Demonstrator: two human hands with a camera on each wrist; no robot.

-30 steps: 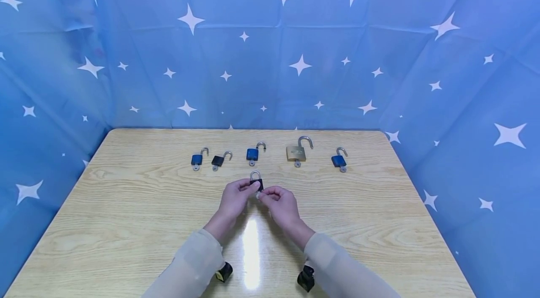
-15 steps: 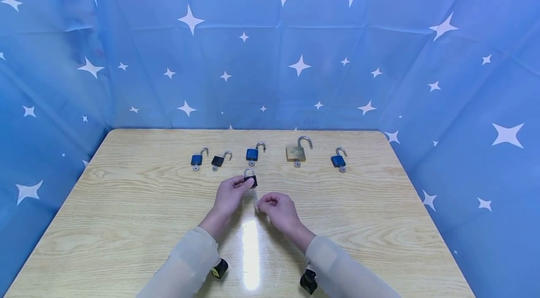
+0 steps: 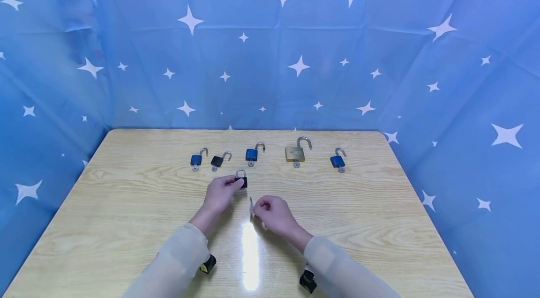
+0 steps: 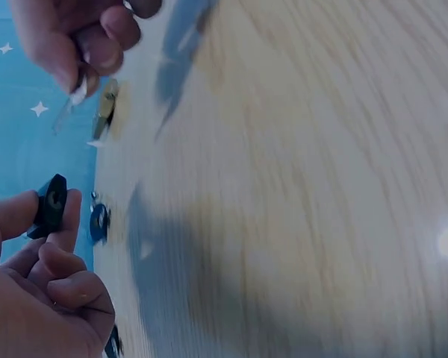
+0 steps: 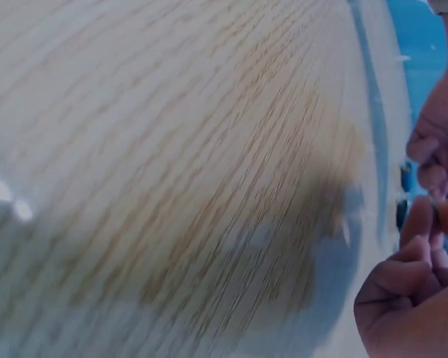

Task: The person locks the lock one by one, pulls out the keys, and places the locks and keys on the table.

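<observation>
My left hand (image 3: 220,193) pinches a small black padlock (image 3: 241,182) between thumb and fingers, its silver shackle pointing up and closed. In the left wrist view the underside of the black padlock (image 4: 53,205) faces the camera, with a round keyway showing. To the right and a little nearer, my right hand (image 3: 273,213) pinches a small silver key (image 3: 251,206), its blade pointing away from me. The key (image 4: 72,107) is apart from the padlock. In the right wrist view the fingers of my right hand (image 5: 414,298) mostly hide the key.
Behind the hands stand open padlocks with keys in them: a blue one (image 3: 196,160), a black one (image 3: 217,161), another blue one (image 3: 251,154), a larger brass one (image 3: 295,153) and a blue one (image 3: 337,161) at right. A starry blue curtain (image 3: 270,54) hangs behind the wooden table (image 3: 358,223).
The key has come out of the black padlock. My left hand has moved left with the padlock, while my right hand has drawn back towards me with the key.
</observation>
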